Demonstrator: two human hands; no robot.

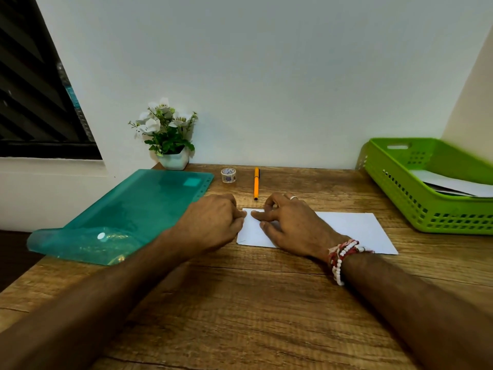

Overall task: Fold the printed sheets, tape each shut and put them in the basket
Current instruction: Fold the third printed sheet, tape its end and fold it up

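Note:
A white folded sheet [354, 229] lies flat on the wooden table [253, 303], long side left to right. My left hand [210, 222] is curled at the sheet's left edge, fingers touching that edge. My right hand [290, 225] rests on the sheet's left part, fingertips pressing down near the left end. A small roll of patterned tape [228, 175] stands behind the hands. The green basket [416, 198] sits at the right and holds several white folded sheets [453, 184].
An orange pen [256, 182] lies beside the tape. A teal plastic folder [125, 217] lies at the left, hanging over the table edge. A potted white flower [170, 137] stands against the wall. A beaded bracelet is on my right wrist.

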